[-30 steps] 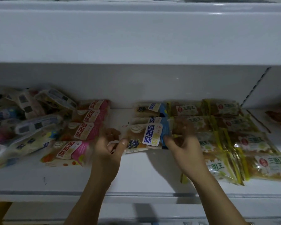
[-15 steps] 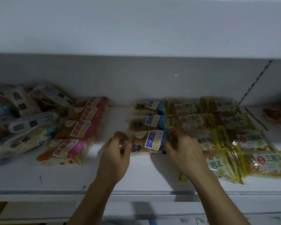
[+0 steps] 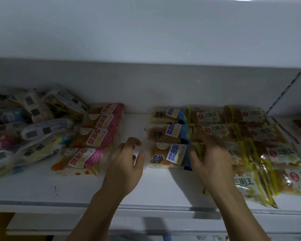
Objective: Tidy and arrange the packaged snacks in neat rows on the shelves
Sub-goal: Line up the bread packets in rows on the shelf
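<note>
Squaring the front blueberry packet (image 3: 167, 156) on the shelf (image 3: 42, 186).
Left hand (image 3: 124, 164) and right hand (image 3: 211, 160) are pinching its end seams with curled fingers; the packet is likely light, soft, slippery, crushable.

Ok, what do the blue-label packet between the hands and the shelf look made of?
Blue-label packet: thin glossy plastic film, probably; clear parts show the cake inside, and it catches light. Shelf: smooth white painted metal, it seems, with a soft sheen and small dark marks.
</note>
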`<state>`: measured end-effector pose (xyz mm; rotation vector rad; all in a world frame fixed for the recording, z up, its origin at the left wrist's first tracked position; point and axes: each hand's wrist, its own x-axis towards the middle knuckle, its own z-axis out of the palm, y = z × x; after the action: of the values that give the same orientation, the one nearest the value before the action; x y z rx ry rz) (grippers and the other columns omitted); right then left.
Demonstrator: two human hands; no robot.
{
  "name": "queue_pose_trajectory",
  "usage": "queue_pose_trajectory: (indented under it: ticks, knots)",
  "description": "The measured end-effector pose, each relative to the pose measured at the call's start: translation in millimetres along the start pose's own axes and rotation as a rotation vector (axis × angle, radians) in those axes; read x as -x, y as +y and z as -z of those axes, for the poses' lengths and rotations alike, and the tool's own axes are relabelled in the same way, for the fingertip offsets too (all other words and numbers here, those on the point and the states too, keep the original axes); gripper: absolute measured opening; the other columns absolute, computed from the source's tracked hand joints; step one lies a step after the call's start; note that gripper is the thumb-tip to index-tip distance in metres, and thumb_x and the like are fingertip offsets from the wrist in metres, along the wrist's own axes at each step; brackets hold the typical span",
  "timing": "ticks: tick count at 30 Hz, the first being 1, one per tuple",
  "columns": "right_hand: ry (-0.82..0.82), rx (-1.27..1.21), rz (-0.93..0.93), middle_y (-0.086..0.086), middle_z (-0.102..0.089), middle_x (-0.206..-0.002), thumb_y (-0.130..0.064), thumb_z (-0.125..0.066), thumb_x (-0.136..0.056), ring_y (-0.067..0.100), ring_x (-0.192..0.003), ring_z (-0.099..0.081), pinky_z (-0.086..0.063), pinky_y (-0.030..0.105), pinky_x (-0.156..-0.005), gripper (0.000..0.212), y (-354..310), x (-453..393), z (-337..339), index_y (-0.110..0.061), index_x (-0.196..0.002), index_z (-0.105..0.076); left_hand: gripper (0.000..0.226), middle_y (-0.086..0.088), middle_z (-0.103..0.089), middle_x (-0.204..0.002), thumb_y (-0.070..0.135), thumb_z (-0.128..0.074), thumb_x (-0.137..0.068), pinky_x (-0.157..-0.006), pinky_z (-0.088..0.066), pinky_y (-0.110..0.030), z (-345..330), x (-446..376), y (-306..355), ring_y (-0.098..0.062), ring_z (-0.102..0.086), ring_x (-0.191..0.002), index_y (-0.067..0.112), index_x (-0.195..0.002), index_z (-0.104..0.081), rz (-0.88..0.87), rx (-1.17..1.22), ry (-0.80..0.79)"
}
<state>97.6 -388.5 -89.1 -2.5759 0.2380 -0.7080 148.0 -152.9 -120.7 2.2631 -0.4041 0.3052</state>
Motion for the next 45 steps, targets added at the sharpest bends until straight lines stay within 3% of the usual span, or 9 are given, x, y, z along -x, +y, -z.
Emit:
queue_pose_trajectory:
  ticks: [3, 11, 17, 20, 27, 30, 34, 39, 45]
  knots:
    - [0.025, -0.195, 0.037, 0.002, -0.068, -0.101, -0.017, -0.069, -0.088, 0.020, -0.085, -0.064, -0.054, 0.031, -0.068, 0.022, -23.4, -2.7, -7.0, -0.021, -0.108, -0.062, 0.024, 0.007, -0.050, -0.075, 0.024, -0.059, -0.091, -0.066, -0.034, -0.012, 32.6, -2.8, -11.2, -0.007, -0.044, -0.065, 0.006, -0.104, -0.068, -0.161, -0.195, 0.170]
    - [-0.333, -0.368, 0.301, -0.004, -0.064, -0.111, -0.031, -0.064, -0.092, 0.011, -0.096, -0.057, -0.043, 0.024, -0.076, 0.032, -146.5, -16.2, -99.1, -0.023, -0.123, -0.060, 0.035, -0.017, -0.065, -0.114, 0.018, -0.056, -0.086, -0.085, -0.053, -0.043, 153.5, -5.8, -79.8, -0.036, -0.061, -0.101, 0.010, -0.118, -0.066, 0.003, -0.308, 0.175]
    - [-0.582, -0.312, 0.398, 0.000, -0.048, -0.142, -0.028, -0.065, -0.088, 0.022, -0.125, -0.050, -0.044, 0.036, -0.101, 0.055, -243.4, -32.8, -158.0, -0.034, -0.140, -0.046, 0.081, -0.014, -0.054, -0.139, 0.004, -0.080, -0.075, -0.101, -0.050, -0.039, 216.7, -0.9, -166.7, -0.031, -0.056, -0.124, 0.014, -0.148, -0.047, 0.131, -0.381, -0.186]
    - [-0.617, -0.262, 0.374, 0.001, -0.038, -0.148, -0.023, -0.064, -0.090, 0.024, -0.129, -0.046, -0.043, 0.037, -0.106, 0.059, -262.7, -32.0, -174.5, -0.036, -0.143, -0.041, 0.078, -0.017, -0.062, -0.129, -0.001, -0.080, -0.072, -0.093, -0.056, -0.045, 212.2, -3.4, -196.0, -0.034, -0.062, -0.112, 0.010, -0.144, -0.053, -0.010, -0.403, -0.149]
    - [-0.355, -0.707, 0.115, -0.018, -0.063, -0.123, -0.017, -0.070, -0.094, -0.001, -0.113, -0.059, -0.051, 0.025, -0.092, 0.039, -277.1, -34.7, -156.1, -0.040, -0.123, -0.059, 0.048, 0.003, -0.072, -0.111, 0.014, -0.084, -0.077, -0.086, -0.054, -0.016, 237.0, -18.6, -193.4, -0.008, -0.069, -0.102, 0.015, -0.122, -0.065, -0.055, 0.082, 0.175]
    - [-0.219, -0.904, 0.001, -0.009, -0.067, -0.119, -0.010, -0.067, -0.094, 0.010, -0.107, -0.067, -0.058, 0.031, -0.082, 0.041, -269.9, -32.1, -135.2, -0.033, -0.127, -0.058, 0.048, 0.015, -0.075, -0.105, 0.015, -0.091, -0.071, -0.086, -0.053, -0.013, 236.6, -28.4, -159.8, -0.002, -0.070, -0.104, 0.030, -0.109, -0.066, -0.007, 0.470, 0.117]
    - [-0.147, -1.019, -0.092, 0.010, -0.066, -0.118, -0.002, -0.063, -0.096, 0.024, -0.109, -0.069, -0.062, 0.040, -0.083, 0.049, -235.1, -15.6, -102.4, -0.028, -0.136, -0.049, 0.031, 0.009, -0.077, -0.107, 0.021, -0.074, -0.086, -0.082, -0.056, -0.018, 205.9, -31.9, -124.7, -0.009, -0.073, -0.103, 0.013, -0.115, -0.067, 0.081, 0.767, 0.107]
    - [0.030, -0.929, -0.116, 0.011, -0.065, -0.109, -0.010, -0.066, -0.096, 0.026, -0.102, -0.071, -0.061, 0.045, -0.082, 0.032, -181.0, 11.2, -55.1, -0.014, -0.125, -0.051, 0.039, 0.021, -0.075, -0.103, 0.029, -0.068, -0.085, -0.077, -0.052, -0.010, 151.3, -25.0, -70.5, 0.001, -0.071, -0.098, 0.017, -0.121, -0.058, 0.108, 0.837, 0.069]
    - [0.149, -0.707, -0.285, -0.003, -0.072, -0.093, -0.019, -0.071, -0.093, 0.023, -0.089, -0.069, -0.060, 0.039, -0.071, 0.004, -114.8, 41.1, -10.7, -0.021, -0.096, -0.067, 0.076, 0.004, -0.061, -0.125, 0.042, -0.077, -0.079, -0.089, -0.050, -0.009, 89.1, -7.4, -16.6, -0.004, -0.064, -0.116, 0.007, -0.136, -0.042, 0.075, 0.692, 0.104]
